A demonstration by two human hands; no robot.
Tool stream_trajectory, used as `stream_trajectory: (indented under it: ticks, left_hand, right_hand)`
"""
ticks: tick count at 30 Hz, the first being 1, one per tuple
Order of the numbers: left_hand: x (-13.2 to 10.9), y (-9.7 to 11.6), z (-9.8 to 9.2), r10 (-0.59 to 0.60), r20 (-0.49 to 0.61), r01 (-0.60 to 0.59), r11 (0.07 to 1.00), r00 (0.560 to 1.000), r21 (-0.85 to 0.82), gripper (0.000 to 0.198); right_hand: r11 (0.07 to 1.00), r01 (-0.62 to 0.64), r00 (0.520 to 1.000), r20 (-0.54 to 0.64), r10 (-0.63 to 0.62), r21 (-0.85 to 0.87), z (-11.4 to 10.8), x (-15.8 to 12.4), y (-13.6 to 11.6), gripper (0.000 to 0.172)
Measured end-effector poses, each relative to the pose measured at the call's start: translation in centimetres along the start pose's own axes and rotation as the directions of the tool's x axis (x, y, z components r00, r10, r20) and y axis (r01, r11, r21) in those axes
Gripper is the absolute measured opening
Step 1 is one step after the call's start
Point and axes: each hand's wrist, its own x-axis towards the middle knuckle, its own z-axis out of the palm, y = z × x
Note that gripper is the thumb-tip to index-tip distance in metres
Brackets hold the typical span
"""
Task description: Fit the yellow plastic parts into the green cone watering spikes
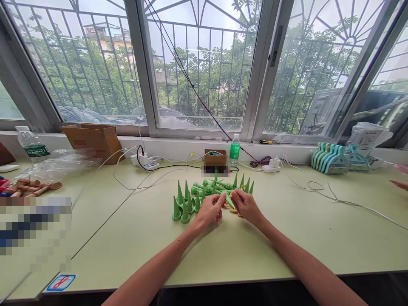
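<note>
Both hands meet over the table, close in front of a cluster of green plastic cones. My left hand is closed on one end of a green cone that slants between the two hands. My right hand is closed beside the cone's other side, its fingertips pinched; what they hold is too small to make out. Several upright green cones stand at the left of the cluster, and green tubular pieces lie behind. Small yellow pieces lie just under the hands.
A small brown box and a green-labelled bottle stand by the window wall. White cables cross the table. Blue-green hangers are at the right, wooden pieces at the left. A person's hand shows at the right edge.
</note>
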Motion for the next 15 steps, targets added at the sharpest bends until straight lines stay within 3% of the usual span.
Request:
stream_trajectory:
  ticks: [15]
  left_hand:
    - [-0.51,0.69,-0.08,0.183,-0.069,-0.171,0.974,0.981,0.151,0.031]
  right_hand:
    - [0.999,-0.044,0.998,0.038,0.045,-0.018,-0.08,-0.06,-0.69,0.047]
